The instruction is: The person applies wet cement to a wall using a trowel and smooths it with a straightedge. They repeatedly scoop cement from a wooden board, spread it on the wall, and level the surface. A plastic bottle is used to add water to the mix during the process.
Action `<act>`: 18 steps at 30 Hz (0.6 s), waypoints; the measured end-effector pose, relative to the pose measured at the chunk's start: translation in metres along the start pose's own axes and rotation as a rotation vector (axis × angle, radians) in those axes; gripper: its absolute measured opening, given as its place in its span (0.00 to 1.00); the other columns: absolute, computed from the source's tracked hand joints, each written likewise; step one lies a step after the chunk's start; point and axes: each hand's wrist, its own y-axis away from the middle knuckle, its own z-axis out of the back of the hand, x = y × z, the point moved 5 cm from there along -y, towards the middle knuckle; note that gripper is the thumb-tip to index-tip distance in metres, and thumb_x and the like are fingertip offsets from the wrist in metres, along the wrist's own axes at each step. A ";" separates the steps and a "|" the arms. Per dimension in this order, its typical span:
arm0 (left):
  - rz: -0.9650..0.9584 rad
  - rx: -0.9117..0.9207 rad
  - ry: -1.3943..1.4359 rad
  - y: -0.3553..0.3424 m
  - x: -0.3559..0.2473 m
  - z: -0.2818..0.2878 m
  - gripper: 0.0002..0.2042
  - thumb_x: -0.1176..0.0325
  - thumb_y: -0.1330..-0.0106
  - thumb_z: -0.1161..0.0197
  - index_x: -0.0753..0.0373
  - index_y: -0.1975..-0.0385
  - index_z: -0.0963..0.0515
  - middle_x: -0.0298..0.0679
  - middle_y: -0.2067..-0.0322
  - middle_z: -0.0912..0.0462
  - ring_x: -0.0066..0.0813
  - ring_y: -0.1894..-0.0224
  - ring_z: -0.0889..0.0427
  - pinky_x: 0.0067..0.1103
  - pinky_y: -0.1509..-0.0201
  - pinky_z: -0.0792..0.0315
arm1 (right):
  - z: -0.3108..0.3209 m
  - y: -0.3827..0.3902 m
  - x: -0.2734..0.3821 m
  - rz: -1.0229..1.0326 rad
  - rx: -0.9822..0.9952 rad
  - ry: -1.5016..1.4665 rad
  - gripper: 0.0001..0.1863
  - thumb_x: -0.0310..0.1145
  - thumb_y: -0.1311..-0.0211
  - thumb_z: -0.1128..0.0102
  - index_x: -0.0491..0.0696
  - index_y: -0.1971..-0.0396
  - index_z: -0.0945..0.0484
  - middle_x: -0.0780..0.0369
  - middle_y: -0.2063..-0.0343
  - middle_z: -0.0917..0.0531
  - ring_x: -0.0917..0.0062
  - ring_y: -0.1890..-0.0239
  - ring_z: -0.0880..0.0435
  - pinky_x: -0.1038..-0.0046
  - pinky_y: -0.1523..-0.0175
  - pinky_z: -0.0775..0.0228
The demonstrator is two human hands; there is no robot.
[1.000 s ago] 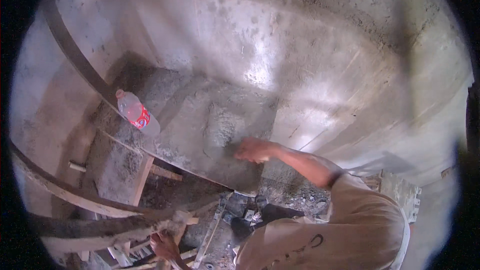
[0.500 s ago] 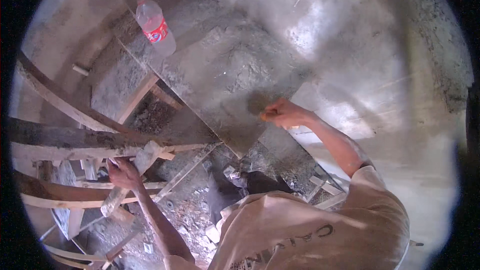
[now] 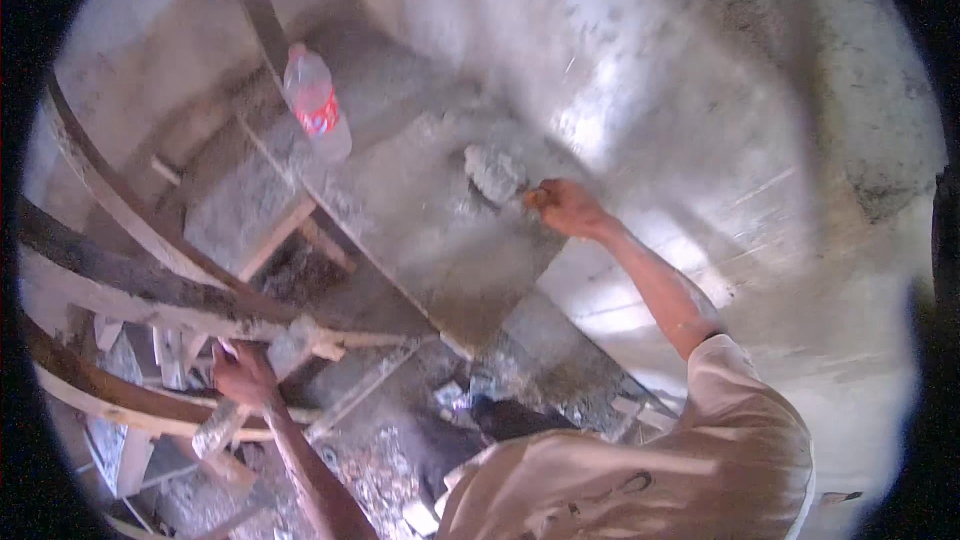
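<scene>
My right hand is closed on the handle of a trowel, whose blade carries a grey lump of wet mortar. The trowel is just over a broad board smeared with grey mortar. At the lower left, my left hand is wrapped round a short round wooden pole that slants between the beams. Part of the pole is hidden beneath the hand.
A plastic bottle with a red label stands on the far left of the board. Long wooden beams cross the left side. A plastered wall rises at the right. Rubble lies on the floor below.
My right hand has moved up slightly, and the trowel now bears a lump of mortar. The view has shifted, so bottle and board sit lower. My left hand stays at the pole.
</scene>
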 end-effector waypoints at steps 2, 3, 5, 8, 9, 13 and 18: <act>0.105 0.019 -0.039 0.000 -0.018 0.005 0.29 0.39 0.27 0.47 0.64 0.62 0.14 0.60 0.68 0.14 0.65 0.64 0.14 0.50 0.62 0.25 | 0.025 0.009 0.032 0.017 0.007 0.105 0.24 0.51 0.24 0.40 0.40 0.61 0.19 0.54 0.72 0.16 0.66 0.65 0.18 0.58 0.56 0.27; 0.159 0.023 -0.077 -0.002 -0.019 0.012 0.30 0.38 0.27 0.47 0.63 0.62 0.14 0.60 0.68 0.13 0.65 0.63 0.14 0.50 0.61 0.24 | 0.045 0.020 0.067 0.029 0.013 0.123 0.23 0.50 0.24 0.39 0.41 0.61 0.19 0.53 0.72 0.16 0.66 0.65 0.18 0.58 0.56 0.27; 0.172 0.086 -0.071 -0.002 -0.016 0.005 0.30 0.37 0.27 0.49 0.62 0.62 0.14 0.60 0.68 0.13 0.66 0.63 0.14 0.51 0.61 0.25 | 0.077 0.048 0.104 0.069 -0.026 0.120 0.21 0.47 0.24 0.37 0.41 0.61 0.19 0.53 0.73 0.16 0.67 0.67 0.19 0.60 0.58 0.27; 0.175 0.130 -0.113 -0.004 -0.018 0.005 0.31 0.36 0.26 0.50 0.61 0.64 0.15 0.59 0.68 0.13 0.66 0.64 0.14 0.52 0.61 0.25 | 0.120 0.067 0.151 0.219 -0.083 0.077 0.17 0.43 0.25 0.35 0.42 0.60 0.18 0.57 0.77 0.17 0.73 0.72 0.20 0.66 0.63 0.28; 0.178 0.137 -0.134 -0.003 -0.020 0.007 0.31 0.36 0.26 0.51 0.61 0.64 0.15 0.58 0.67 0.13 0.65 0.64 0.14 0.52 0.61 0.26 | 0.137 0.075 0.174 0.263 -0.050 0.083 0.15 0.42 0.25 0.34 0.43 0.60 0.18 0.59 0.78 0.17 0.76 0.74 0.21 0.69 0.66 0.28; 0.195 0.122 -0.103 -0.008 -0.012 0.014 0.29 0.39 0.26 0.51 0.61 0.64 0.15 0.57 0.67 0.13 0.66 0.62 0.15 0.54 0.60 0.26 | 0.183 0.088 0.239 0.334 0.073 -0.289 0.14 0.42 0.27 0.32 0.45 0.58 0.15 0.65 0.81 0.18 0.85 0.83 0.24 0.78 0.77 0.31; 0.185 0.148 -0.109 -0.005 -0.028 0.003 0.25 0.43 0.27 0.48 0.59 0.64 0.14 0.57 0.66 0.12 0.66 0.61 0.14 0.54 0.58 0.26 | 0.260 0.008 0.189 0.557 0.129 -0.757 0.17 0.43 0.24 0.37 0.44 0.52 0.14 0.65 0.76 0.16 0.85 0.82 0.22 0.77 0.82 0.29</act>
